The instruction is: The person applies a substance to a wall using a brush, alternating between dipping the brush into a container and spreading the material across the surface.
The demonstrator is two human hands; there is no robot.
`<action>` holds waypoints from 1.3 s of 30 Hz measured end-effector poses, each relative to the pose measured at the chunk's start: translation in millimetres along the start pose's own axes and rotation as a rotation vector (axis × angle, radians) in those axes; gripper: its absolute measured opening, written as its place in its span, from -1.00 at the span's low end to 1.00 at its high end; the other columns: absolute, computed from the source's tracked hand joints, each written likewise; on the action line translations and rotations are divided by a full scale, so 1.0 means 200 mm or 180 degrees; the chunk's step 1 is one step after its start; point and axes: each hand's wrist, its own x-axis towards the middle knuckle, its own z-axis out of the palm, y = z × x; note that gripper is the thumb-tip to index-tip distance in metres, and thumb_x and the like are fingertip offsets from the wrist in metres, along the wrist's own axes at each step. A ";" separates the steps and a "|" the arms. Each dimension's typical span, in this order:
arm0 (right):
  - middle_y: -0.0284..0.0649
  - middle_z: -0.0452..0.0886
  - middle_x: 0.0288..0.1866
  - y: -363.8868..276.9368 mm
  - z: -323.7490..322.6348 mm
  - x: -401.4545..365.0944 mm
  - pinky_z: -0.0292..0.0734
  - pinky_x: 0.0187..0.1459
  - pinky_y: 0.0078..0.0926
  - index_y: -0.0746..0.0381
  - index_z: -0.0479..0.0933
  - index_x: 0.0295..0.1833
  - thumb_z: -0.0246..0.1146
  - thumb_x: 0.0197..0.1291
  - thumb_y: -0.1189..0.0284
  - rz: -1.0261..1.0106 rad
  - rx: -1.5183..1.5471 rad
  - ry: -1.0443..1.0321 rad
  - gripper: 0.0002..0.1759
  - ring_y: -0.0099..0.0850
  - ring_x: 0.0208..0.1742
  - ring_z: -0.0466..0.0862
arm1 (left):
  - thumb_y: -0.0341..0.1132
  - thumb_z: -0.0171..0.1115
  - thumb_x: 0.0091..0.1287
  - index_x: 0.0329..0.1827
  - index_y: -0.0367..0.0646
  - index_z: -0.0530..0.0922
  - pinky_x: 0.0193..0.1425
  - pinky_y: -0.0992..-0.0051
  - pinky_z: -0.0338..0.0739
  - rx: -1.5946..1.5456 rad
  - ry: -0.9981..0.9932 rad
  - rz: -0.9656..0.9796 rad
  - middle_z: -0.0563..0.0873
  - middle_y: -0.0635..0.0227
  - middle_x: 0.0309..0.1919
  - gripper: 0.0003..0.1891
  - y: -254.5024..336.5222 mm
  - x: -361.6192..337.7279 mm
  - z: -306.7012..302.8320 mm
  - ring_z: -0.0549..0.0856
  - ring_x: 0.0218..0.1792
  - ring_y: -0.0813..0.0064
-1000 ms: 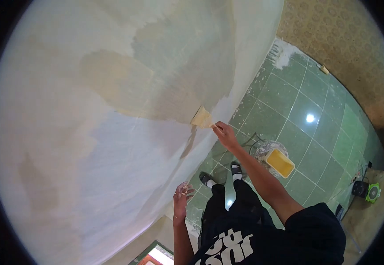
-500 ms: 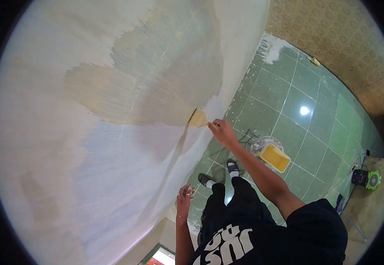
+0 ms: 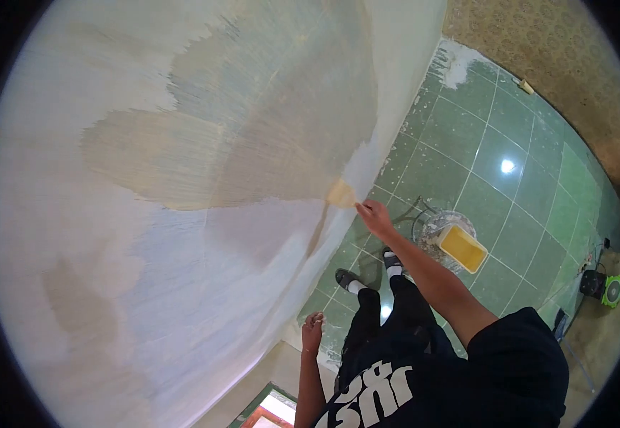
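Note:
My right hand (image 3: 375, 215) is closed round the handle of a wide, pale yellow paintbrush (image 3: 341, 193). The brush lies against the whitish wall (image 3: 174, 285), at the lower edge of a large darker, streaky coated patch (image 3: 274, 128). Most of the handle is hidden by my fingers. Lower down, my left hand (image 3: 313, 332) hangs near the wall, its fingers loosely bent and apart, whitish smears on them and nothing visibly held. Beyond my right forearm, a yellow rectangular tub (image 3: 463, 248) with yellowish contents rests on a whitish, stained round bucket (image 3: 456, 225).
Green floor tiles (image 3: 453, 135) with white splatters run along the wall's foot. My sandalled feet (image 3: 348, 280) stand close to the wall. A small black and green device (image 3: 612, 291) sits at the right, and a small pale object (image 3: 525, 86) lies by the far patterned wall (image 3: 538, 36).
The brush and my right hand have shifted slightly right in view, and the brush now lies flatter on the wall. My left hand's fingers have changed pose a little. The whole view has shifted.

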 end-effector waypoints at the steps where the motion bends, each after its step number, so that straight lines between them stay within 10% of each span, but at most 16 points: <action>1: 0.00 0.61 -0.48 0.08 0.00 -0.03 0.48 -0.35 -0.15 0.32 0.62 -0.28 0.28 0.32 0.15 0.0004 -0.0385 0.0207 -0.61 -0.04 -0.44 0.62 | -0.22 0.18 0.44 0.16 -0.22 0.63 0.01 0.39 0.61 -0.0092 0.0025 0.0014 0.76 0.26 -0.05 -0.66 -0.12 0.04 0.00 0.72 -0.01 0.44; 8: 0.08 0.63 -0.47 -0.40 -0.11 0.01 0.51 -0.33 -0.03 0.34 0.64 -0.37 0.27 0.23 0.15 0.0407 -0.0877 0.0011 -0.58 0.10 -0.37 0.65 | -0.25 0.13 0.39 0.17 -0.12 0.65 -0.15 0.36 0.70 -0.0147 -0.0072 -0.0379 0.76 0.18 -0.04 -0.65 -0.72 0.18 -0.04 0.78 -0.12 0.32; 10: 0.07 0.60 -0.49 -0.62 -0.17 0.00 0.48 -0.36 -0.08 0.35 0.63 -0.36 0.27 0.24 0.12 0.0280 -0.0807 0.0012 -0.55 0.03 -0.43 0.63 | -0.24 0.11 0.41 0.18 -0.12 0.63 -0.19 0.37 0.71 0.0369 -0.0044 0.0719 0.75 0.19 -0.02 -0.65 -0.94 0.30 -0.05 0.77 -0.11 0.35; 15: -0.02 0.56 -0.58 -1.16 -0.35 -0.11 0.43 -0.41 -0.20 0.38 0.62 -0.37 0.27 0.28 0.17 -0.0156 -0.0381 0.0007 -0.57 -0.15 -0.54 0.57 | -0.21 0.12 0.44 0.17 -0.10 0.63 -0.20 0.39 0.71 0.0398 0.0121 0.0649 0.74 0.23 0.01 -0.67 -0.65 0.30 -0.02 0.77 -0.07 0.38; 17: -0.37 0.41 -0.63 -1.37 -0.40 -0.14 0.23 -0.51 -0.47 0.36 0.58 -0.37 0.24 0.37 0.21 -0.0063 0.0385 -0.0149 -0.59 -0.58 -0.57 0.35 | -0.20 0.13 0.45 0.16 -0.09 0.63 -0.20 0.39 0.70 0.0294 0.0222 0.0882 0.74 0.25 0.01 -0.68 -0.55 0.30 -0.04 0.77 -0.06 0.38; 20: -0.50 0.35 -0.60 -1.52 -0.43 -0.19 0.15 -0.53 -0.54 0.35 0.56 -0.34 0.23 0.42 0.25 -0.0183 0.0963 -0.0299 -0.63 -0.69 -0.55 0.29 | -0.20 0.13 0.41 0.25 -0.06 0.57 -0.09 0.27 0.73 -0.0629 0.0020 -0.0273 0.69 0.37 0.03 -0.61 -0.38 0.31 -0.01 0.76 -0.02 0.42; 32: -0.04 0.52 -0.57 -0.60 -0.20 -0.17 0.40 -0.41 -0.19 0.37 0.58 -0.35 0.26 0.34 0.16 -0.0249 -0.0649 0.0054 -0.57 -0.18 -0.55 0.51 | -0.12 0.17 0.43 0.17 -0.15 0.62 -0.12 0.39 0.64 -0.1421 0.0555 0.0755 0.78 0.26 -0.11 -0.62 0.07 0.15 -0.08 0.75 -0.14 0.40; 35: -0.02 0.56 -0.55 -0.60 -0.19 -0.17 0.43 -0.40 -0.18 0.36 0.61 -0.32 0.25 0.33 0.13 0.0210 -0.0942 -0.0253 -0.55 -0.14 -0.54 0.54 | -0.16 0.10 0.49 0.25 -0.11 0.57 -0.03 0.27 0.63 -0.0704 0.0415 0.0785 0.75 0.13 -0.03 -0.64 -0.28 0.31 -0.08 0.75 -0.06 0.24; 37: -0.10 0.56 -0.58 -0.79 -0.20 -0.15 0.42 -0.43 -0.23 0.35 0.62 -0.34 0.24 0.32 0.13 -0.0340 -0.0997 -0.0227 -0.55 -0.26 -0.57 0.53 | -0.22 0.03 0.53 0.32 -0.04 0.52 0.01 0.13 0.61 0.3212 0.0629 0.1848 0.71 0.05 0.03 -0.64 -0.59 0.38 -0.05 0.73 0.00 0.09; 39: -0.02 0.57 -0.55 -1.11 -0.26 -0.17 0.43 -0.39 -0.16 0.37 0.60 -0.36 0.24 0.33 0.13 -0.0375 -0.0799 -0.0318 -0.54 -0.13 -0.52 0.56 | -0.25 -0.02 0.54 0.35 0.02 0.50 0.02 0.04 0.59 0.3566 0.0614 0.2391 0.70 0.05 0.06 -0.63 -0.83 0.30 -0.06 0.70 0.06 0.03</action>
